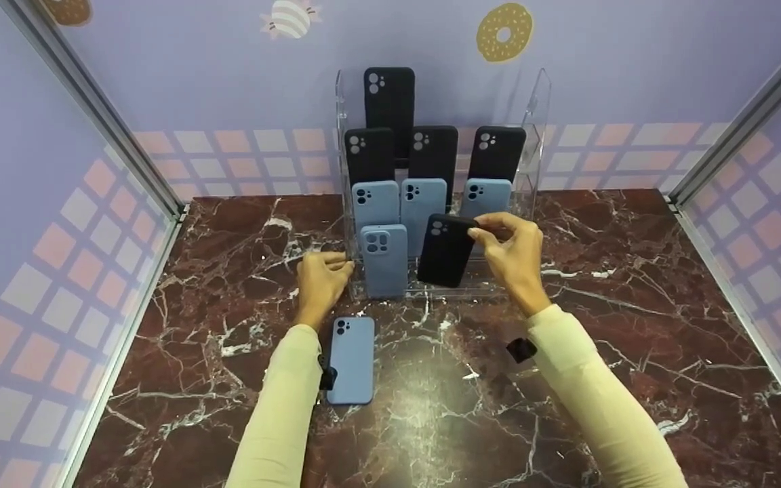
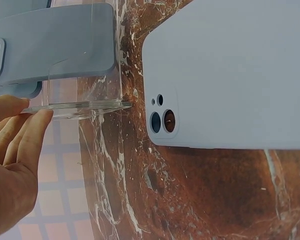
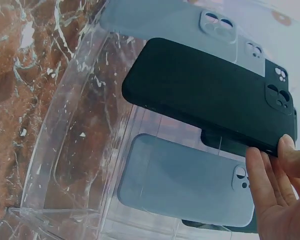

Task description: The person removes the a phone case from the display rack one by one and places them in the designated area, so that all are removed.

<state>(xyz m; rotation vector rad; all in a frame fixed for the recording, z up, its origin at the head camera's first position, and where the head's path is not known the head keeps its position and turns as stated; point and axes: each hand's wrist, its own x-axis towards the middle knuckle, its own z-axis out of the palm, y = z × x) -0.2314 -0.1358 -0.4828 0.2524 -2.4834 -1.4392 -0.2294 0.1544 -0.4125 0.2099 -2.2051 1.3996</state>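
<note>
My right hand (image 1: 514,252) pinches a black phone case (image 1: 446,254) by its upper right corner, thumb on the back and fingers behind. The case leans at a slant in front of the clear acrylic tiered stand (image 1: 543,102). In the right wrist view, the black case (image 3: 205,90) overlaps the stand's lower tiers. My left hand (image 1: 323,279) grips the stand's left side panel between thumb and fingers, as the left wrist view shows at the panel's edge (image 2: 85,105). Beside that hand, a light blue phone case (image 1: 384,264) stands upright on the front tier.
Upper tiers hold several black cases (image 1: 390,102) and several blue cases (image 1: 373,203). Another blue phone case (image 1: 352,359) lies on the marbled tabletop (image 1: 445,420) near my left forearm. A small black piece (image 1: 521,350) is by the right sleeve. Purple panels (image 1: 228,68) enclose the table.
</note>
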